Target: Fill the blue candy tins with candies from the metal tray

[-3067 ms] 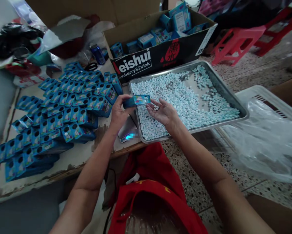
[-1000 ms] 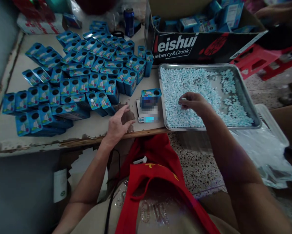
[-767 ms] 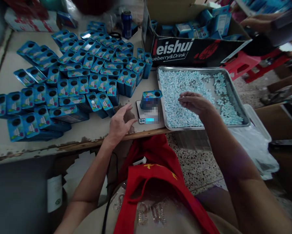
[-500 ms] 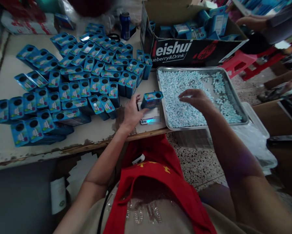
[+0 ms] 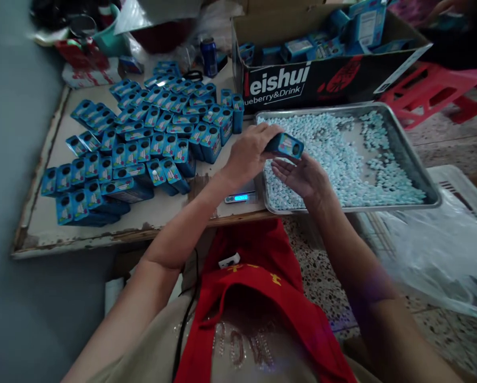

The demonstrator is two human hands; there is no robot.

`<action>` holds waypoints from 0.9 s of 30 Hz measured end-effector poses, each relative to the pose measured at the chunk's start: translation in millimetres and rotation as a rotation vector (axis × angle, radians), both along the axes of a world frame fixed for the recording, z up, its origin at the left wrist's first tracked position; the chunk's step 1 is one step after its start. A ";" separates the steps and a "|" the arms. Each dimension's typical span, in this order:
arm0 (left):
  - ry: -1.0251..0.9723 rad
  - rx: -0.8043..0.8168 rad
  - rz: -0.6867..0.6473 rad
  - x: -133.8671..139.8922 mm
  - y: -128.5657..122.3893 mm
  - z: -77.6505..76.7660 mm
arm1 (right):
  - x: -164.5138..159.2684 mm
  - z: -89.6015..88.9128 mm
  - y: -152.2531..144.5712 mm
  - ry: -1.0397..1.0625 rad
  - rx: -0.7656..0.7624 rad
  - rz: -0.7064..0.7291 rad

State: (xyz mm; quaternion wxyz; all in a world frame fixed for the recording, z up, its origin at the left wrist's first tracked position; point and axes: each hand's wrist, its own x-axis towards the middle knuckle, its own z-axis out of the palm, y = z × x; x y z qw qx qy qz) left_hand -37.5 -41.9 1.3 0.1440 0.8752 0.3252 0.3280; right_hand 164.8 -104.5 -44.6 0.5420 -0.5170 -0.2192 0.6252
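My left hand (image 5: 248,151) grips a small blue tin (image 5: 286,146) and holds it tilted over the near left part of a metal tray (image 5: 433,198). Pale blue and white candies (image 5: 326,159) are spread over the tray. Just under the tin, my right hand (image 5: 304,178) is open, palm up, with fingers stretched toward it. Whether any candies lie in that palm I cannot tell. A small digital scale (image 5: 238,198) with a lit blue display sits left of the tray, partly hidden by my left forearm.
Many blue tins (image 5: 132,151) with round holes in their tops stand in rows on the table's left. A black carton (image 5: 314,80) of more tins is behind the tray. A blue can (image 5: 208,57) stands at the back; a red stool (image 5: 429,90) is at right.
My left hand has lifted the tin off the scale and carried it right, over the tray. The right hand has turned palm up beneath it. The view has shifted a little.
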 end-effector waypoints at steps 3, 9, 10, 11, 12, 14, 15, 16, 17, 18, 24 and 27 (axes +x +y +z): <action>-0.059 -0.074 0.025 1.5 -2.1 -9.0 | 12.8 2.1 -11.8 0.068 0.020 0.016; -0.027 -0.056 0.061 -2.9 -3.9 -18.4 | 22.8 11.2 -15.7 0.105 0.033 0.071; 0.025 -0.017 0.063 -0.7 -5.6 -14.4 | 21.8 13.0 -13.9 0.119 0.015 0.080; 0.080 0.029 0.065 2.4 -7.6 -9.5 | 20.3 14.7 -11.8 0.143 -0.007 0.082; 0.131 0.077 0.064 6.2 -9.6 -4.4 | 18.8 16.2 -9.7 0.178 -0.028 0.074; 0.204 0.161 0.057 13.9 -12.3 3.3 | 16.3 18.9 -5.7 0.269 -0.054 0.038; 0.222 0.183 0.052 17.0 -12.6 4.9 | 15.8 20.0 -4.0 0.316 -0.058 0.019; 0.229 0.185 0.049 19.0 -12.0 4.6 | 15.8 21.1 -2.6 0.359 -0.060 0.003; 0.223 0.167 0.050 20.1 -10.6 2.4 | 16.5 22.2 -1.4 0.397 -0.063 -0.010; 0.200 0.135 0.057 20.1 -8.5 -1.4 | 17.7 23.3 -0.4 0.429 -0.069 -0.020; -0.053 -0.060 0.128 9.2 3.5 -28.7 | 28.1 31.6 1.5 0.509 -0.143 -0.045; -0.073 -0.073 0.119 3.3 3.9 -30.3 | 27.8 34.8 1.0 0.506 -0.191 -0.050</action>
